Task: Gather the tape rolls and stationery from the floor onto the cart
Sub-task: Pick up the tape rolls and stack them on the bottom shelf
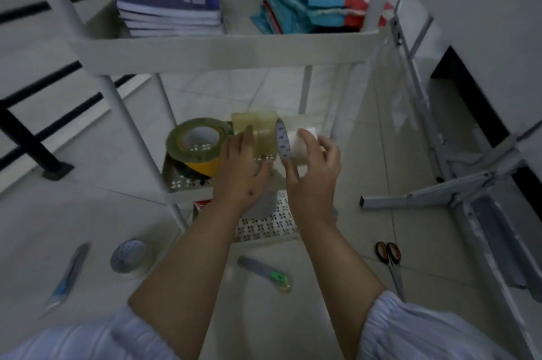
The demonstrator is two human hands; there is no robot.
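Note:
Both my hands are over the middle shelf [187, 182] of a white cart. My left hand [243, 172] grips a clear tape roll [261, 130]. My right hand [312, 169] holds a white tape roll [297, 142] with a blue-printed side, standing on edge beside the clear one. A yellow-and-olive tape roll [195, 144] lies on the same shelf to the left. On the floor lie a pale tape roll [129, 255], a blue cutter [69, 274], a grey-and-green cutter [265, 270] and scissors [391, 264].
The cart's top shelf [205, 51] carries a stack of notebooks [173, 12] and teal and red folders [311, 6]. A folded metal frame [457, 183] lies on the floor at the right. A black railing [32, 136] runs along the left.

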